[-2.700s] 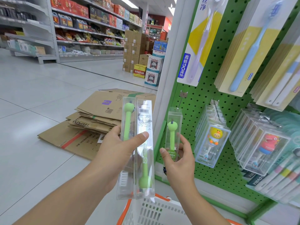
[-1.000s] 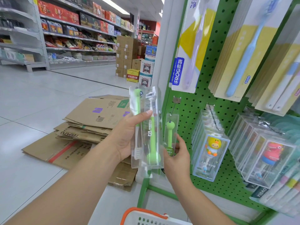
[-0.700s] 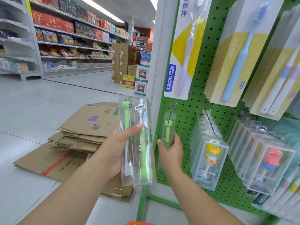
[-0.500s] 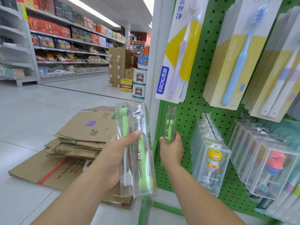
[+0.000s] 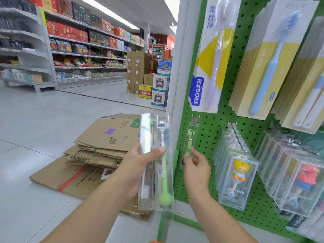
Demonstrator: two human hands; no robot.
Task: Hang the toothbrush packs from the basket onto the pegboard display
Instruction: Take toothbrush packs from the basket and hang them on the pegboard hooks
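Observation:
My left hand [image 5: 138, 169] grips two clear toothbrush packs [image 5: 156, 162] upright, one with a green brush, thumb across their fronts. A third clear pack with a green brush [image 5: 190, 137] hangs at the left edge of the green pegboard [image 5: 210, 137], its top at a metal peg [image 5: 195, 118]. My right hand [image 5: 195, 165] pinches this pack's lower part between thumb and fingers. Only an orange sliver of the basket rim [image 5: 155, 241] shows at the bottom edge.
Boxed children's toothbrushes [image 5: 235, 174] hang right of the green pack, with tall carded toothbrushes [image 5: 208, 55] above. Flattened cardboard [image 5: 98, 151] lies on the floor to the left. A white upright post [image 5: 178, 67] borders the pegboard. Shelving lines the far aisle.
My right hand raised the single pack from low in front of the board up to the peg, where it now hangs. The view lifted, so the basket has dropped almost out of sight.

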